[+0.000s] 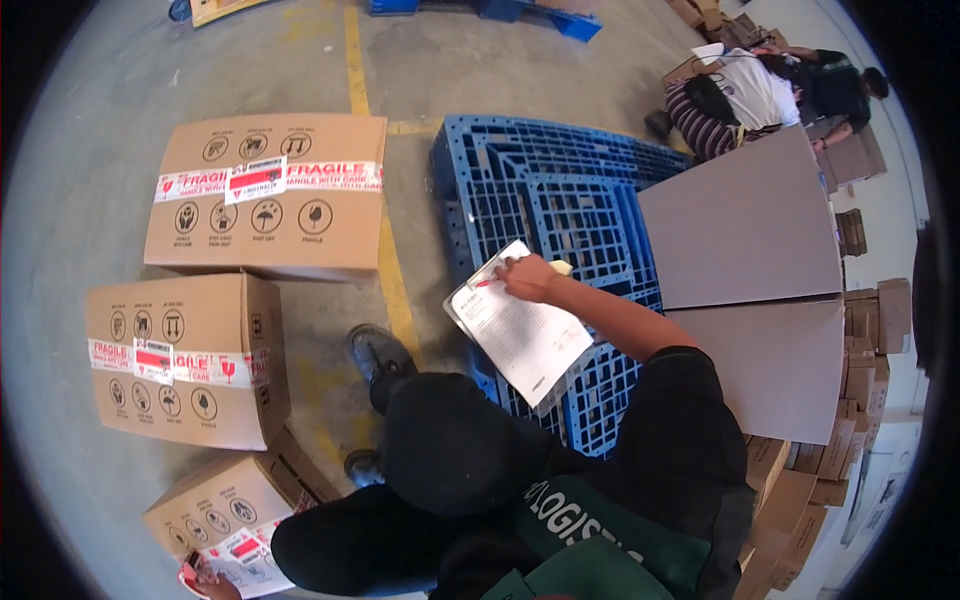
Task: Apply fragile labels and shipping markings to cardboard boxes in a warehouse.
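Observation:
My right hand [529, 278] grips the upper end of a clipboard with printed papers [525, 330], tilted above a blue plastic pallet [581, 217]. A small red thing lies by its fingers, and a bit of yellow shows behind the hand. My left hand [214, 586], partly cut off at the lower left edge, is closed round a small red and white object [189, 576], too small to name. It is beside a cardboard box [217, 510] with fragile tape. Two more taped cardboard boxes [266, 240] [180, 416] rest on the floor.
Two large plain cardboard surfaces [742, 225] [765, 367] stand at the pallet's right side. Stacked boxes [862, 382] line the right. Two people [750, 90] [836, 86] bend among boxes at the upper right. More pallets [510, 9] are at the top edge. My boots [375, 352] are near the boxes.

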`<act>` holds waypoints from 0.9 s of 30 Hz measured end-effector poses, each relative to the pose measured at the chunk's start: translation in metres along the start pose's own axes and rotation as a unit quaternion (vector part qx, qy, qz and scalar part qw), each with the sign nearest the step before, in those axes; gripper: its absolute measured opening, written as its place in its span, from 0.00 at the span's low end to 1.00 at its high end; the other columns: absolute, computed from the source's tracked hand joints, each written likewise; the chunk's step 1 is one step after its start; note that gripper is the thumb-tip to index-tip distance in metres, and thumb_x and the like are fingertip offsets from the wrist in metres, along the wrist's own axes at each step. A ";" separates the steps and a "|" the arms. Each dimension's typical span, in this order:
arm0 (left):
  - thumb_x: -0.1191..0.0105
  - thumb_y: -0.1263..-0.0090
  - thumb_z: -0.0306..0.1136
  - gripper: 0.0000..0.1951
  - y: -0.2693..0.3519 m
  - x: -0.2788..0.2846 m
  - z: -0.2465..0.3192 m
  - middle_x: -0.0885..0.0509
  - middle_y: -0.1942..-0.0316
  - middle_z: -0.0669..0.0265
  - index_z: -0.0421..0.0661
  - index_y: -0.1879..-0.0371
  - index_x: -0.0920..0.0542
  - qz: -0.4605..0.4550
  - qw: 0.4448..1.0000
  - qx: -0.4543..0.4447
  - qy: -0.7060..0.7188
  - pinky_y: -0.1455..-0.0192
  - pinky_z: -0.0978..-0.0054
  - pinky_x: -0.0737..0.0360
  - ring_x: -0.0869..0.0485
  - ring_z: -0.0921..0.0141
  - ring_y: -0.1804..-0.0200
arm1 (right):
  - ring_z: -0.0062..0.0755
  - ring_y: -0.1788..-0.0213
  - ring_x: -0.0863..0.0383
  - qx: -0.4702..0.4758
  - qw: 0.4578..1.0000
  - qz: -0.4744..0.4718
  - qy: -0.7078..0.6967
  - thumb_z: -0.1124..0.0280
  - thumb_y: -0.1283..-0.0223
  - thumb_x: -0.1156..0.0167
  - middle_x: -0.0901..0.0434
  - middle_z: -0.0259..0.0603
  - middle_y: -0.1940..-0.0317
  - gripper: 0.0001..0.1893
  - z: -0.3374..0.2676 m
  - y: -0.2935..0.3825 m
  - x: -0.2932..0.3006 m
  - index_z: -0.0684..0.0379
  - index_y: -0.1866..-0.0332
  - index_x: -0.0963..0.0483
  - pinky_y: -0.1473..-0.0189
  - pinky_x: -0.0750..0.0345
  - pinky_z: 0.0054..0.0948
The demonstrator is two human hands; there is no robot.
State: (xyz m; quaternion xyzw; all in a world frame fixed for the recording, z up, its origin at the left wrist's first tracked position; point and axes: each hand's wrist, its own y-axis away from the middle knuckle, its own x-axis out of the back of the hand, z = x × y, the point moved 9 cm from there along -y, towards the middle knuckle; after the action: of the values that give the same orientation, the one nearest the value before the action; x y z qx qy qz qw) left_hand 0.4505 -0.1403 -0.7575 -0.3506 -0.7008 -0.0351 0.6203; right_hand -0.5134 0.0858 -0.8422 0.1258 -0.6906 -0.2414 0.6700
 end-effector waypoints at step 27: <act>0.38 0.34 0.40 0.40 -0.230 0.193 0.188 0.23 0.51 0.53 0.40 0.26 0.44 -0.383 0.615 0.152 0.672 0.46 0.56 0.24 0.24 0.57 0.47 | 0.42 0.61 0.11 -0.023 0.989 -0.094 0.112 0.63 0.49 0.34 0.12 0.40 0.65 0.10 0.018 0.065 0.279 0.53 0.64 0.13 0.65 0.17 0.44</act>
State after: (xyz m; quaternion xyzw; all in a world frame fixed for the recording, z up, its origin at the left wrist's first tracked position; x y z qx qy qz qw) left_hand 0.1719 -0.1356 -0.5391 0.1711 -0.1542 -0.3880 0.8924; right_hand -0.5408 0.0055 -0.5677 0.2006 -0.5904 -0.3032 0.7206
